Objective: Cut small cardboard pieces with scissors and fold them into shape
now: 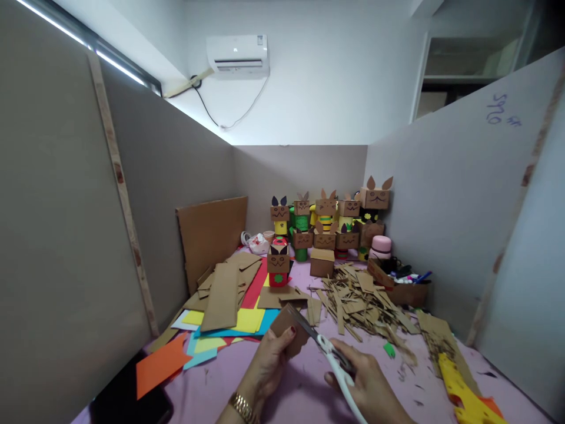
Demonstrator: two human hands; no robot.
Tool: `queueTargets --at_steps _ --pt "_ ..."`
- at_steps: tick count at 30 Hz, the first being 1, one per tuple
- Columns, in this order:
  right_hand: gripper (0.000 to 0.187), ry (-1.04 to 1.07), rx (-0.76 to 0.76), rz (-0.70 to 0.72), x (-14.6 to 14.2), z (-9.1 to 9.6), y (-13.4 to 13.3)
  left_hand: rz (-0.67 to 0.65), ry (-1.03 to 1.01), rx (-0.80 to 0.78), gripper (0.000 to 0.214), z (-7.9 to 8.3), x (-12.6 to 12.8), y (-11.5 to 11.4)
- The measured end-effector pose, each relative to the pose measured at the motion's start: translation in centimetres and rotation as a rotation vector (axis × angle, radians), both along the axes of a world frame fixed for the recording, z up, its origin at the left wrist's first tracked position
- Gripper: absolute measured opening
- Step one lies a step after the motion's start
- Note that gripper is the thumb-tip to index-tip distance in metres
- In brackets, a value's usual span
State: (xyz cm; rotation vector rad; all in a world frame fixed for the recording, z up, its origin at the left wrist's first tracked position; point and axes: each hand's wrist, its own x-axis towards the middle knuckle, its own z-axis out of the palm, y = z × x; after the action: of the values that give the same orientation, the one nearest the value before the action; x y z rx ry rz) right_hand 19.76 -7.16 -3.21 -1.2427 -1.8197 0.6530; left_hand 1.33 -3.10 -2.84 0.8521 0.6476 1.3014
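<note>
- A small cardboard piece (282, 321) is held at the near centre, above the pink cloth (304, 388), pinched between the thumb and fingers of the left hand (273, 359).
- White-handled scissors (338, 368) are gripped by the right hand (364, 377), with the blades laid along the right side of the cardboard piece; how far they are parted cannot be told.
- The left thumb is placed close to the blades, so a nick could be caused by a slip or an overlong stroke.
- The piece is supported by one hand only; if the stiff board resists, it could be twisted in the pinch and a crooked edge left.
- The board could be creased rather than cut if it is wedged between loosely meeting blades.
- A trimmed strip, if dropped, could easily be lost among the cardboard scraps (357, 303) heaped on the right.
- On the far side, the cat-faced figure with a red body (278, 265) is stood beyond the hands; it could be knocked over by a wide forward reach.
</note>
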Motion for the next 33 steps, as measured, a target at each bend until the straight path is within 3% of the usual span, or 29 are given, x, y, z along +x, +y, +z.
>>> queueTargets --at_steps 8,23,33 --pt "0.046 0.083 0.026 0.030 0.1 -0.4 0.2 -0.042 0.080 0.062 0.025 0.4 0.1 -0.3" --pt "0.043 -0.136 0.000 -0.034 -0.1 -0.9 0.5 -0.052 0.007 -0.012 0.029 -0.4 0.0 0.2" --pt "0.044 -0.115 0.015 0.003 0.3 -0.9 0.5 -0.056 0.096 0.035 0.033 -0.5 0.1 0.1"
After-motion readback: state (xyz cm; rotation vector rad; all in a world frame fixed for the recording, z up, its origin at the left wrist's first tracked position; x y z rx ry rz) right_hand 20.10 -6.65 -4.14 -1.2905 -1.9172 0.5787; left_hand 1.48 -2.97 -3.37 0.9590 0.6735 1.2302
